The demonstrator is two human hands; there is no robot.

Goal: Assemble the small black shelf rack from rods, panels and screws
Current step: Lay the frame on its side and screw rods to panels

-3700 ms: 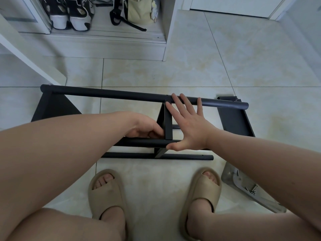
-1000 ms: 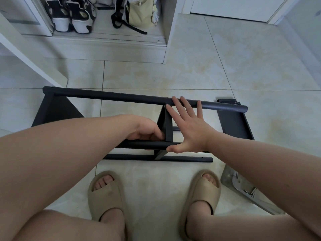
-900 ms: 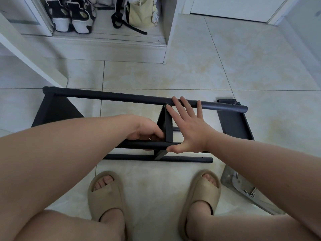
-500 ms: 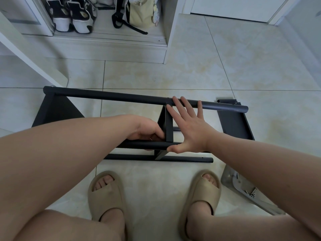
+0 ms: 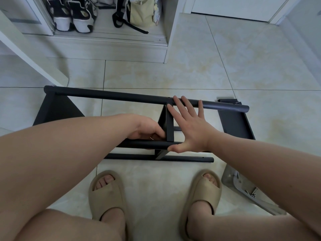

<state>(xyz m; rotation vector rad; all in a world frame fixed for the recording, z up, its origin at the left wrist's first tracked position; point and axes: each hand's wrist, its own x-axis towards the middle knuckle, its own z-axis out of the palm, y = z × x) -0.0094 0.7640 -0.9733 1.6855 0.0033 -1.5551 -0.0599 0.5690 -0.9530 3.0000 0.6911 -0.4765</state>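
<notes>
Soft, even light fills the view, with no hard glare; its source cannot be told. The pale floor tiles (image 5: 251, 63) carry only a faint sheen, and the black rack (image 5: 121, 96) shows a dull highlight along its top rod. Shadows are weak and soft-edged, lying under the rack and around the slippers (image 5: 106, 193). The shoe cupboard (image 5: 171, 28) recess is dimmer. Wide-angle distortion bows the tile seams and swells the arms (image 5: 60, 153) near the lower corners. Focus is crisp throughout.

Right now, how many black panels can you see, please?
3: left panel at the left end, middle panel at the centre, right panel at the right end. More may be hidden.
</notes>
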